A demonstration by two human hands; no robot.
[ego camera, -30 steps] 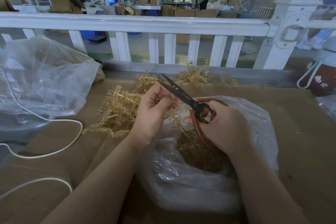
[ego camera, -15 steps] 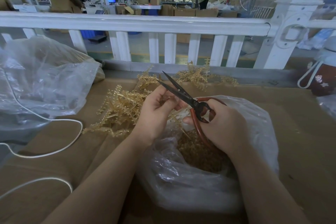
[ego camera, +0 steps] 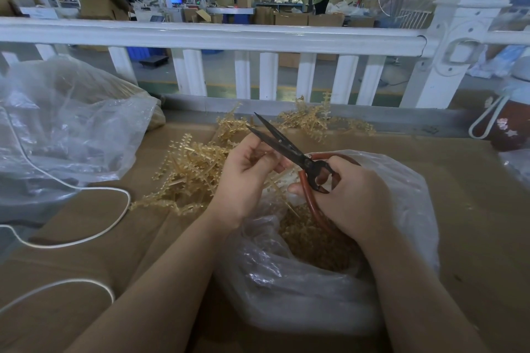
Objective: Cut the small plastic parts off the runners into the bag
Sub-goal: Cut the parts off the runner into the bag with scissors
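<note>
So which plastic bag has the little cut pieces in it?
The open bag right under the right hand and scissors; small amber bits fill it. The big bag on the left lies crumpled, away from the hands.

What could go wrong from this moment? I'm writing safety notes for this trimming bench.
1. The open scissors have their blades right beside the left hand, which pinches a runner; a close could nick a finger.
2. The cut sits near the far edge of the bag, so parts might fall outside it.
3. The white cord lies near the left forearm and could snag.
</note>
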